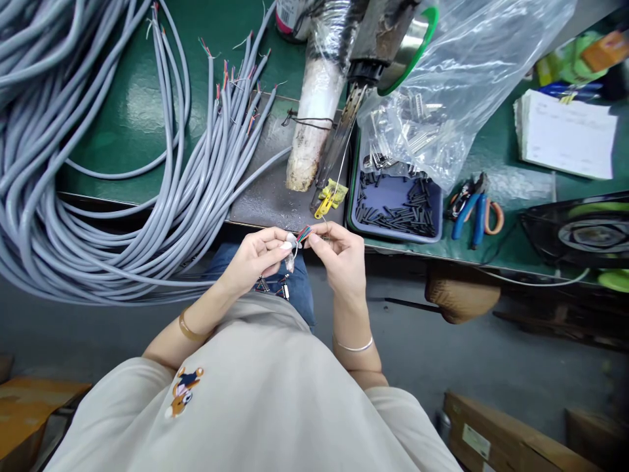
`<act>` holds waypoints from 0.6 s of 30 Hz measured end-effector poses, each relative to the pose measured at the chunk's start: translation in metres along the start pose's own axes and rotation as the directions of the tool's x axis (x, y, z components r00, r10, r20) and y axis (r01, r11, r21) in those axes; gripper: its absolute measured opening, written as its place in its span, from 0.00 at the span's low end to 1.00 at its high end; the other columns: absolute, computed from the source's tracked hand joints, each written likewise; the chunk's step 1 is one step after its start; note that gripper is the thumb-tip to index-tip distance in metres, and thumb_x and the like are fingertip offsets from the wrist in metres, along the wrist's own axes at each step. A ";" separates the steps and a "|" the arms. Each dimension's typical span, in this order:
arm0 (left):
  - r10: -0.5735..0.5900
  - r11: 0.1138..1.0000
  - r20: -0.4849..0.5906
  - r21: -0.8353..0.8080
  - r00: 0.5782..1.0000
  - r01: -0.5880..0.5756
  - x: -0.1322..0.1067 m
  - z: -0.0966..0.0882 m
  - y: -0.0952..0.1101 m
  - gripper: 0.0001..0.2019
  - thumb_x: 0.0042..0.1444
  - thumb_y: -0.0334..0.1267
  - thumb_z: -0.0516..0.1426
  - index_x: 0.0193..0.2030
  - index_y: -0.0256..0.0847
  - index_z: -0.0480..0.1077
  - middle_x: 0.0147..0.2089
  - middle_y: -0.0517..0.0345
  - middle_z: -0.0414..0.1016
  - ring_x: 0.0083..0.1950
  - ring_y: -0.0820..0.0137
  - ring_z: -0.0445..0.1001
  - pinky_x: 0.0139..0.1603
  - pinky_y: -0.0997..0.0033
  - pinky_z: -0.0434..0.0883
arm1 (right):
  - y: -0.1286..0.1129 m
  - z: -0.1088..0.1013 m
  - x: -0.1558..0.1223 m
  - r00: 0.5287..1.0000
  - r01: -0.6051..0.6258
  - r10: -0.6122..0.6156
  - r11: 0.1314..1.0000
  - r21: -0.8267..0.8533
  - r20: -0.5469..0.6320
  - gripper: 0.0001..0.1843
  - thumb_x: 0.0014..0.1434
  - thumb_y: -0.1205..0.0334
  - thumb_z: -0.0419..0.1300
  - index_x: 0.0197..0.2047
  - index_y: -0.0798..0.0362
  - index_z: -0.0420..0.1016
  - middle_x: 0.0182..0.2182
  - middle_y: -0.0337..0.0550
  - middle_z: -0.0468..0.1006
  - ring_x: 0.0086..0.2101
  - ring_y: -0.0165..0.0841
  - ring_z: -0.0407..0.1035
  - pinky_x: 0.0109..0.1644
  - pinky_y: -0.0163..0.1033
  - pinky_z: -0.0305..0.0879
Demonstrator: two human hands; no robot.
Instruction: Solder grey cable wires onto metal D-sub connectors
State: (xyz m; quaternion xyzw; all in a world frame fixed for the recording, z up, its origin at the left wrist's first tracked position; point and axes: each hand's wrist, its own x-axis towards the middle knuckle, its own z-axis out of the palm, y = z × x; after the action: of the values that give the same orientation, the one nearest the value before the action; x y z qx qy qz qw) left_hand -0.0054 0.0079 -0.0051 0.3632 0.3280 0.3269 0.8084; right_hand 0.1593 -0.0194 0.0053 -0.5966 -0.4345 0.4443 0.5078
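Just in front of the table edge, my left hand [258,255] pinches a grey multi-core cable near its stripped end. Thin coloured wires [303,235], red, green and blue among them, fan out of that end. My right hand [339,252] closes its thumb and forefinger on these wires. A whitish strand hangs below the fingers. Small connectors with wires [275,286] show lower down, over my lap. Beyond the hands, a yellow-tipped tool [324,206] lies under a soldering iron stand or similar holder, too cluttered to make out.
A large bundle of grey cables [162,223] covers the left side. A blue-grey tray [398,226] holds small black tubes, with a plastic bag [442,98] of metal connectors over it. Blue-handled pliers [469,210], a paper pad [565,134] and a black fan-like device [584,233] are on the right.
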 end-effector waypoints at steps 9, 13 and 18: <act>0.035 0.999 -0.003 -0.031 0.999 -0.035 -0.001 -0.002 -0.001 0.19 0.54 0.49 0.68 0.39 0.36 0.70 0.23 0.60 0.76 0.15 0.84 0.55 0.15 0.80 0.46 | -0.002 -0.010 -0.001 0.988 -0.024 0.041 0.994 -0.111 0.147 0.11 0.53 0.57 0.65 0.23 0.52 0.73 0.19 0.34 0.68 0.22 0.24 0.58 0.24 0.31 0.52; 0.008 0.999 0.008 -0.034 1.000 -0.008 -0.002 -0.002 0.002 0.20 0.54 0.50 0.68 0.41 0.36 0.70 0.23 0.60 0.76 0.14 0.85 0.52 0.16 0.79 0.44 | 0.000 -0.014 -0.003 0.999 0.021 -0.018 0.998 -0.061 0.048 0.08 0.56 0.56 0.66 0.33 0.51 0.80 0.26 0.37 0.76 0.24 0.25 0.63 0.24 0.31 0.54; -0.026 0.999 0.002 -0.037 1.000 0.026 -0.004 0.000 0.005 0.20 0.53 0.50 0.68 0.41 0.36 0.69 0.23 0.61 0.75 0.14 0.85 0.51 0.16 0.79 0.42 | 0.002 -0.012 -0.004 0.999 0.052 -0.052 0.999 -0.017 0.003 0.07 0.53 0.58 0.71 0.35 0.49 0.81 0.32 0.37 0.79 0.22 0.22 0.56 0.21 0.32 0.46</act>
State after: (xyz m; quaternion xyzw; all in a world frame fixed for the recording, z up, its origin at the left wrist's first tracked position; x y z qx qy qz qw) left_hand -0.0091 0.0075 -0.0003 0.3444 0.3259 0.3221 0.8194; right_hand 0.1698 -0.0265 0.0045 -0.5888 -0.4541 0.4281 0.5136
